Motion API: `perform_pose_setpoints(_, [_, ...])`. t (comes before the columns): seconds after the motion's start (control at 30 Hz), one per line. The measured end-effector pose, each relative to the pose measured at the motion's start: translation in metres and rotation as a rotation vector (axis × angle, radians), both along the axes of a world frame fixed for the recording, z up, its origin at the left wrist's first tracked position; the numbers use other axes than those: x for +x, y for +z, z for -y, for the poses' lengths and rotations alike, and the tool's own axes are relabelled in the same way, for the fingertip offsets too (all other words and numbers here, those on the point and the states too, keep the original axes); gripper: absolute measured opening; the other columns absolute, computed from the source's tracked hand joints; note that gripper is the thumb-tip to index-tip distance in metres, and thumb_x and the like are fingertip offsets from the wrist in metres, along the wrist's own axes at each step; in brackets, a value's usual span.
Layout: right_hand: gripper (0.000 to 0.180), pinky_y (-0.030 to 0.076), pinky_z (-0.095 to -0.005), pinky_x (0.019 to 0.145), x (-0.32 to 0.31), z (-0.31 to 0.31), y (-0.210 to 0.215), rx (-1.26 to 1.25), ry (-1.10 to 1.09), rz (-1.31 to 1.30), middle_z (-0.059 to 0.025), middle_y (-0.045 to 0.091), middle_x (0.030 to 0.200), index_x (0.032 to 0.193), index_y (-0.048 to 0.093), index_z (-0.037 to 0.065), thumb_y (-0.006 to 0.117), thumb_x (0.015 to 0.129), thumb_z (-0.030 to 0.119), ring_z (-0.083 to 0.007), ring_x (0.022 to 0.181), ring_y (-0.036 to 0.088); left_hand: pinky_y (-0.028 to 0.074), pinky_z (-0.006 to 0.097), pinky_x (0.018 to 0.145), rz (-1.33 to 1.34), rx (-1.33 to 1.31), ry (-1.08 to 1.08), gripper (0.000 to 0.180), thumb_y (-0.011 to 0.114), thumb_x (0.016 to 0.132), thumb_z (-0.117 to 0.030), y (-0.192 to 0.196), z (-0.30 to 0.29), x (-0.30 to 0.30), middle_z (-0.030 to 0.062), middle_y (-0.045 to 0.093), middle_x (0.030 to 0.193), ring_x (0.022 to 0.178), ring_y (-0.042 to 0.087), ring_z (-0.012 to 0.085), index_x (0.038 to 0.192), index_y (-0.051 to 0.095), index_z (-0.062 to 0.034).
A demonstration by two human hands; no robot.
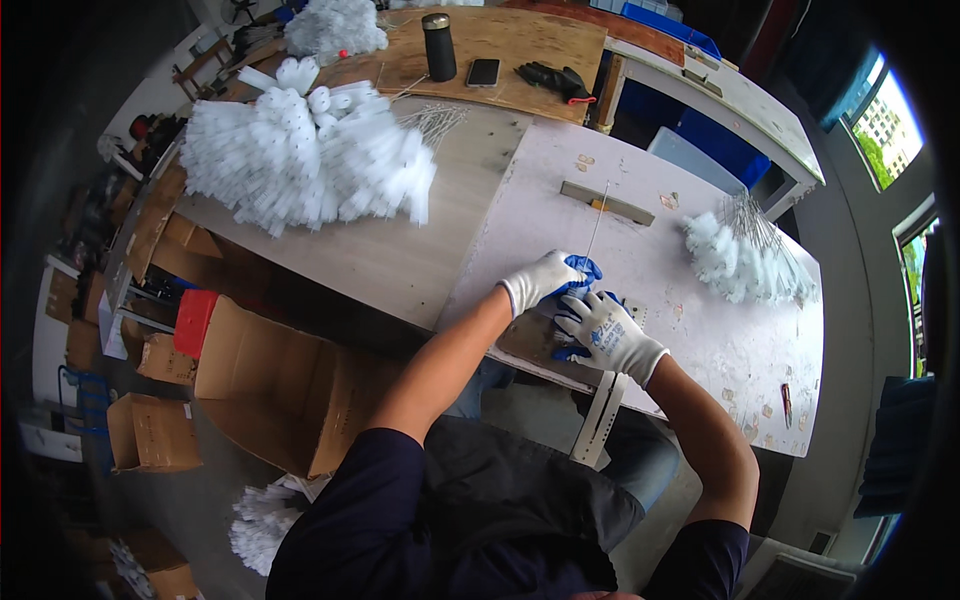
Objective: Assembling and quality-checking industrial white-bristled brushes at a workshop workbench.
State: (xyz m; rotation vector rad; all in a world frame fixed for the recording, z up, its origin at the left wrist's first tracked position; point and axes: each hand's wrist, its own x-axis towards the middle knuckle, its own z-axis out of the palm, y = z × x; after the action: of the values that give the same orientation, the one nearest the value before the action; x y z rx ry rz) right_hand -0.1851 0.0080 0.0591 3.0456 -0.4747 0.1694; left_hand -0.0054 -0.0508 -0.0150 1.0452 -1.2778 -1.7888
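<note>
Two gloved hands meet low on the desk (700, 330), close to its near edge. Left hand (545, 280): white glove with blue palm, fingers curled shut around the lower end of a thin wire (597, 228). The wire runs straight up and away from that hand toward a flat bar (607, 203) lying beyond it. Right hand (608, 332): same glove, fingers spread, pressed down on the desk just below and touching the left hand; whether it grips anything cannot be told.

Right of the hands, well apart: a small pile of white brushes (735, 262) with wire stems fanned out. Left and beyond the hands: a large heap (305, 160) of the same white brushes. Far beyond: dark flask (438, 47), phone (484, 72), black gloves (555, 78). Left and below the hands, off the desk: open cardboard box (280, 385)
</note>
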Motion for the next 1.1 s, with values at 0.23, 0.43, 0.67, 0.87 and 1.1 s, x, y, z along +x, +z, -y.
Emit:
perform_pose_setpoints(0.23, [0.024, 0.048, -0.0372, 0.079, -0.002, 0.000, -0.010, -0.083, 0.074, -0.039, -0.0102, 0.057, 0.098, 0.095, 0.063, 0.009, 0.059, 0.080, 0.026, -0.0264, 0.091, 0.059, 0.051, 0.029, 0.084, 0.359, -0.100, 0.058, 0.022, 0.065, 0.087, -0.010, 0.003, 0.002, -0.018, 0.0085, 0.072, 0.102, 0.090, 0.065, 0.0151, 0.106, 0.071, -0.0008])
perform_pose_setpoints(0.43, [0.019, 0.047, -0.0373, 0.075, 0.000, -0.009, -0.017, -0.060, 0.028, -0.122, -0.0091, 0.058, 0.094, 0.093, 0.063, 0.010, 0.057, 0.082, 0.024, -0.0255, 0.084, 0.059, 0.051, 0.042, 0.079, 0.675, -0.244, 0.048, 0.033, 0.060, 0.080, -0.029, 0.020, -0.006, -0.034, 0.0269, 0.068, 0.093, 0.086, 0.067, 0.0397, 0.092, 0.071, -0.0004])
perform_pose_setpoints(0.67, [0.018, 0.050, -0.0387, 0.065, 0.013, -0.026, -0.003, 0.074, -0.155, -0.193, -0.0086, 0.068, 0.083, 0.086, 0.068, 0.011, 0.058, 0.084, 0.026, -0.0258, 0.074, 0.067, 0.052, 0.029, 0.066, 0.664, -0.318, 0.265, 0.032, 0.055, 0.098, -0.030, 0.028, -0.024, -0.037, 0.0105, 0.071, 0.089, 0.074, 0.066, 0.0147, 0.111, 0.067, -0.0028])
perform_pose_setpoints(0.87, [0.017, 0.054, -0.0385, 0.062, 0.021, -0.044, 0.010, 0.217, -0.437, -0.380, -0.0061, 0.071, 0.088, 0.092, 0.073, 0.014, 0.059, 0.086, 0.022, -0.0249, 0.082, 0.072, 0.046, 0.025, 0.057, 0.087, -0.150, 0.664, 0.019, 0.051, 0.100, -0.014, 0.030, -0.139, 0.010, 0.0007, 0.063, 0.075, 0.061, 0.056, 0.0084, 0.097, 0.066, -0.0031])
perform_pose_setpoints(1.1, [0.025, 0.056, -0.0407, 0.065, 0.030, -0.074, 0.007, 0.317, -0.654, -0.242, -0.0166, 0.071, 0.089, 0.093, 0.073, 0.003, 0.054, 0.091, 0.019, -0.0292, 0.082, 0.072, 0.054, 0.030, 0.063, -0.091, 0.171, 0.076, 0.030, 0.047, 0.102, -0.023, 0.005, -0.217, -0.039, 0.0112, 0.070, 0.095, 0.075, 0.068, 0.0181, 0.111, 0.062, 0.0010])
